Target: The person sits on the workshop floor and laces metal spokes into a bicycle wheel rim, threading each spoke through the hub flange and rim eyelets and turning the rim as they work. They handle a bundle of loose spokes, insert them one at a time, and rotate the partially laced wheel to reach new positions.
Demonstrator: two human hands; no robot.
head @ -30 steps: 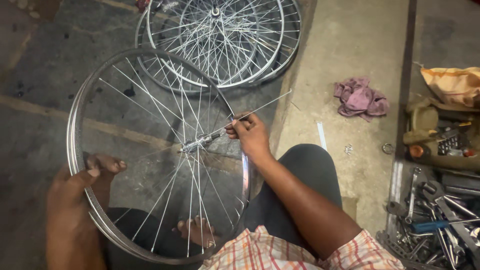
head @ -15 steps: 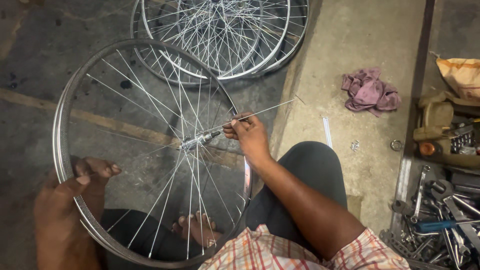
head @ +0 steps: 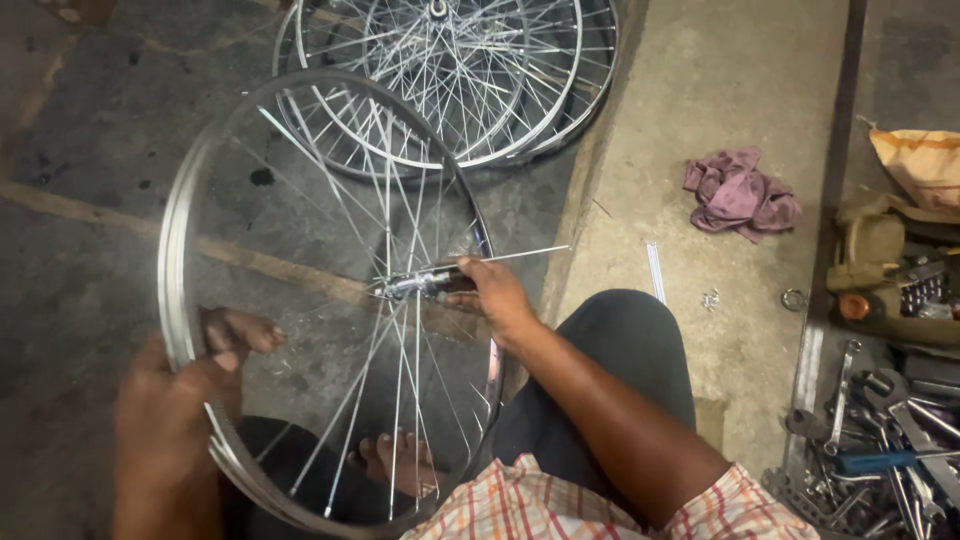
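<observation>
We hold a bare wheel rim (head: 180,250) upright over our lap, above the concrete floor (head: 80,260). Our left hand (head: 185,385) is clamped on the rim's near edge, fingers curled round it. Our right hand (head: 495,295) is closed on the hub (head: 415,283) at the wheel's middle, with a loose spoke (head: 525,252) pinched in its fingers and jutting right. More wheels (head: 470,70) lie flat beyond. A purple rag (head: 738,195) lies on the slab, and wrenches (head: 880,430) are piled at the right.
</observation>
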